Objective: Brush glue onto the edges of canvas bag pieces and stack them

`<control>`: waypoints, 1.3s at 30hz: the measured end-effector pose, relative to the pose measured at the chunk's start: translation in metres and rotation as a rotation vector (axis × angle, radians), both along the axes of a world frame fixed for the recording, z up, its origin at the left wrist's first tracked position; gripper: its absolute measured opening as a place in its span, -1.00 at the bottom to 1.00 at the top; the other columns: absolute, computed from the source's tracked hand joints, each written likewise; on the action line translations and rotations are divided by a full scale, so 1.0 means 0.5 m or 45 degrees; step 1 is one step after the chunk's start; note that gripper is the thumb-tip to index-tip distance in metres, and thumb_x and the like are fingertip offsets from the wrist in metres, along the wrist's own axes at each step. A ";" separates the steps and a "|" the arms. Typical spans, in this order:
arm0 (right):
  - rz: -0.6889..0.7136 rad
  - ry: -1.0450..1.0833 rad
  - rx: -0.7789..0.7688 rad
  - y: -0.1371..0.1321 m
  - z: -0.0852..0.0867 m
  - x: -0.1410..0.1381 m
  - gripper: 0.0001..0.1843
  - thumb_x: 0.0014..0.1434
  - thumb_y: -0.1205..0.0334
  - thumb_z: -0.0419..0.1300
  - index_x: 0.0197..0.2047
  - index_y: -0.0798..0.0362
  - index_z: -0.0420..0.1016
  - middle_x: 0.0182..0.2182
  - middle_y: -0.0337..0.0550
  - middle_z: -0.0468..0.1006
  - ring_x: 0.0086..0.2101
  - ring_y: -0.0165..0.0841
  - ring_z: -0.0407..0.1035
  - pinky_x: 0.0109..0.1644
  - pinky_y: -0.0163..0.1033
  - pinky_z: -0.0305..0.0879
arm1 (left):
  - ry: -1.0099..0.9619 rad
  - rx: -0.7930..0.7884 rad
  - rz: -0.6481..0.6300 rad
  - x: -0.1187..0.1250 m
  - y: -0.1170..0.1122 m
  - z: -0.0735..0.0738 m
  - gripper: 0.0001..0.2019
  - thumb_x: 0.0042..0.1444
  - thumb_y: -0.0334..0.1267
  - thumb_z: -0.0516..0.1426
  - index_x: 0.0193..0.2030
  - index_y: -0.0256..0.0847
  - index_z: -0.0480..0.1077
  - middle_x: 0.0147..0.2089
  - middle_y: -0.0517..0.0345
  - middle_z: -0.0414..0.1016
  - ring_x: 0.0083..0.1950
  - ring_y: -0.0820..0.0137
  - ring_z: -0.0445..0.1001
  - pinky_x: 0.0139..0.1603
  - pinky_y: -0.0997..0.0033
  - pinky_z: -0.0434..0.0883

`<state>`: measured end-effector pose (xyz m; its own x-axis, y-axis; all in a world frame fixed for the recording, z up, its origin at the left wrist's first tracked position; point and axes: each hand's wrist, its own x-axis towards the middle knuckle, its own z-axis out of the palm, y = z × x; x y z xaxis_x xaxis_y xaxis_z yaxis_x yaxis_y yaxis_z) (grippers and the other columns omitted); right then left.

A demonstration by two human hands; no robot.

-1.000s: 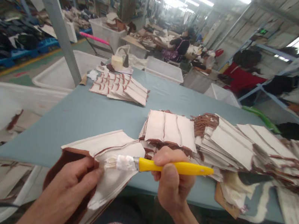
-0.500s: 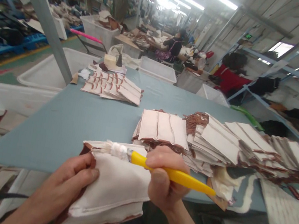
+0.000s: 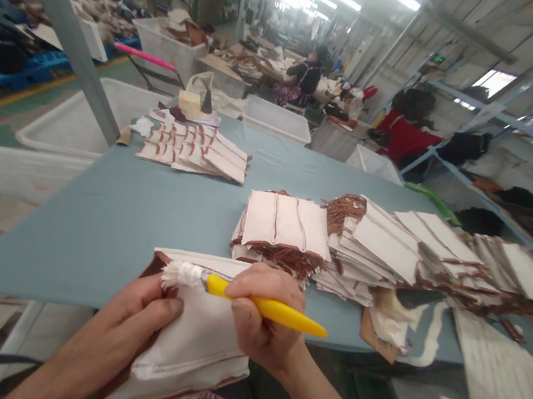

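In the head view, the right grip [image 3: 268,314] is clasping the yellow-handled brush [image 3: 219,286], its fingers hiding the middle of the handle. Taking the central stack [image 3: 287,223] on the desk [image 3: 107,215] as landmark, the brush is sitting nearer the wearer and leftward. Its long axis is running crosswise, with the bristles [image 3: 172,275] pointing left and the tapered handle end pointing right, sloping slightly downward. White matter is coating the base of the bristles, blurring where they are beginning.

The left grip [image 3: 139,314] is pinching the white fabric piece [image 3: 204,338], also nearer and leftward of the stack; some of its fingertips are hiding behind the cloth. The right forearm and grip are covering part of the piece's right side, and its folds are making its long axis hard to read. Right of the stack, more piled panels [image 3: 385,245] are overlapping; beyond it, leftward, brown-edged panels [image 3: 198,151] are lying fanned.
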<state>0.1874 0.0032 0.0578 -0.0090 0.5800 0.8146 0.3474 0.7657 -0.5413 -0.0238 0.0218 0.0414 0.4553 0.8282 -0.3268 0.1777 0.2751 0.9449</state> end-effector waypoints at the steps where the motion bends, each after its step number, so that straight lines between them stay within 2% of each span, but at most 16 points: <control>1: -0.020 -0.001 0.006 -0.001 -0.004 0.002 -0.85 0.53 0.21 0.15 -0.13 -0.04 0.51 -0.44 -0.25 0.63 -0.50 -0.39 0.52 -0.41 -0.28 0.48 | 0.034 0.092 -0.019 0.002 0.000 -0.002 -0.73 0.24 0.02 0.18 -0.25 -0.13 0.53 -0.41 0.24 0.60 -0.36 0.27 0.58 -0.29 0.38 0.58; 3: -0.120 0.088 0.014 -0.005 -0.013 0.010 -0.85 0.53 0.20 0.14 -0.11 -0.04 0.51 -0.41 -0.23 0.63 -0.48 -0.38 0.52 -0.40 -0.25 0.48 | 0.143 0.393 -0.045 0.009 0.000 -0.011 -0.71 0.32 -0.03 0.11 -0.35 -0.11 0.48 -0.44 0.24 0.58 -0.42 0.31 0.54 -0.34 0.41 0.54; 6: -0.296 0.310 -0.027 -0.025 -0.023 0.029 -0.81 0.55 0.16 0.11 -0.10 -0.03 0.52 -0.40 -0.25 0.54 -0.51 -0.40 0.43 -0.45 -0.26 0.40 | 0.328 1.029 -0.043 0.021 -0.006 -0.037 -0.68 0.39 -0.23 0.05 -0.44 -0.10 0.37 -0.50 0.28 0.50 -0.48 0.40 0.49 -0.42 0.45 0.39; 9: -0.306 0.313 -0.108 -0.050 -0.017 0.043 -0.81 0.54 0.17 0.12 -0.11 -0.03 0.53 -0.43 -0.26 0.49 -0.52 -0.40 0.41 -0.44 -0.25 0.39 | 0.435 1.590 -0.028 0.027 -0.013 -0.071 -0.66 0.40 -0.41 0.02 -0.45 -0.09 0.29 -0.54 0.30 0.40 -0.54 0.42 0.43 -0.46 0.36 0.27; 11: -0.285 0.196 -0.105 -0.062 -0.005 0.044 -0.84 0.52 0.19 0.14 -0.10 -0.03 0.54 -0.43 -0.24 0.54 -0.50 -0.36 0.46 -0.41 -0.21 0.42 | 0.510 1.820 -0.037 0.026 -0.014 -0.087 -0.66 0.41 -0.45 0.00 -0.42 -0.09 0.29 -0.55 0.29 0.37 -0.56 0.39 0.41 -0.47 0.30 0.26; 13: -0.273 0.099 -0.059 -0.067 0.009 0.039 -0.85 0.51 0.21 0.16 -0.10 -0.02 0.55 -0.43 -0.23 0.59 -0.50 -0.37 0.47 -0.41 -0.21 0.43 | 0.582 1.939 -0.044 0.025 -0.012 -0.091 -0.67 0.43 -0.45 0.00 -0.39 -0.12 0.34 -0.57 0.27 0.37 -0.58 0.36 0.40 -0.48 0.28 0.26; 17: -0.238 -0.108 0.031 -0.070 0.028 0.024 -0.75 0.56 0.18 0.09 -0.17 0.01 0.51 -0.50 -0.29 0.58 -0.56 -0.46 0.40 -0.47 -0.31 0.35 | 0.632 2.028 -0.019 0.029 -0.007 -0.087 -0.63 0.44 -0.44 0.01 -0.43 -0.11 0.33 -0.59 0.25 0.35 -0.58 0.35 0.38 -0.47 0.27 0.28; 21: -0.152 -0.372 0.018 -0.083 0.028 0.021 -0.66 0.59 0.16 0.00 -0.24 0.01 0.45 -0.57 -0.35 0.51 -0.62 -0.51 0.32 -0.49 -0.33 0.29 | 0.614 2.031 0.047 0.040 -0.011 -0.091 -0.56 0.44 -0.44 -0.03 -0.52 -0.06 0.26 -0.58 0.21 0.35 -0.55 0.33 0.35 -0.47 0.26 0.23; 23: -0.154 -0.349 -0.010 -0.089 0.026 0.025 -0.66 0.58 0.18 0.00 -0.25 0.01 0.45 -0.58 -0.35 0.49 -0.63 -0.50 0.31 -0.50 -0.33 0.28 | 0.587 2.022 0.053 0.046 -0.017 -0.094 -0.60 0.42 -0.46 -0.01 -0.48 -0.07 0.29 -0.56 0.19 0.37 -0.52 0.31 0.36 -0.45 0.26 0.25; 27: -0.271 -0.160 -0.049 -0.093 0.028 0.036 -0.68 0.56 0.15 0.05 -0.26 -0.02 0.47 -0.58 -0.33 0.47 -0.63 -0.45 0.33 -0.51 -0.30 0.27 | 0.473 1.984 0.011 0.053 -0.028 -0.094 -0.69 0.35 -0.57 0.06 -0.37 -0.12 0.32 -0.52 0.20 0.36 -0.48 0.31 0.34 -0.40 0.26 0.25; 30: -0.204 -0.171 -0.110 -0.096 0.029 0.043 -0.66 0.56 0.14 0.04 -0.28 -0.02 0.45 -0.59 -0.35 0.46 -0.64 -0.47 0.30 -0.51 -0.31 0.26 | 0.400 1.950 0.036 0.052 -0.035 -0.100 -0.72 0.35 -0.58 0.06 -0.33 -0.14 0.33 -0.49 0.18 0.37 -0.45 0.29 0.34 -0.39 0.26 0.22; 34: -0.307 -0.069 -0.108 -0.100 0.024 0.054 -0.76 0.52 0.22 0.09 -0.20 -0.02 0.51 -0.49 -0.27 0.56 -0.55 -0.41 0.40 -0.46 -0.28 0.30 | 0.375 1.911 -0.066 0.049 -0.043 -0.108 -0.75 0.30 -0.62 0.08 -0.29 -0.18 0.37 -0.47 0.20 0.40 -0.46 0.34 0.39 -0.37 0.28 0.25; 36: -0.309 -0.054 -0.128 -0.102 0.019 0.057 -0.78 0.52 0.22 0.09 -0.18 -0.02 0.50 -0.46 -0.25 0.58 -0.51 -0.40 0.44 -0.43 -0.28 0.32 | 0.352 1.896 -0.071 0.050 -0.046 -0.108 -0.76 0.29 -0.64 0.10 -0.26 -0.20 0.39 -0.44 0.16 0.47 -0.43 0.34 0.47 -0.34 0.30 0.30; 39: -0.276 -0.176 -0.217 -0.109 0.010 0.059 -0.71 0.55 0.16 0.04 -0.24 -0.03 0.45 -0.51 -0.28 0.54 -0.55 -0.42 0.40 -0.45 -0.30 0.31 | 0.342 1.839 -0.072 0.051 -0.050 -0.109 -0.77 0.30 -0.64 0.08 -0.13 -0.24 0.44 -0.34 0.05 0.59 -0.31 0.29 0.59 -0.26 0.34 0.42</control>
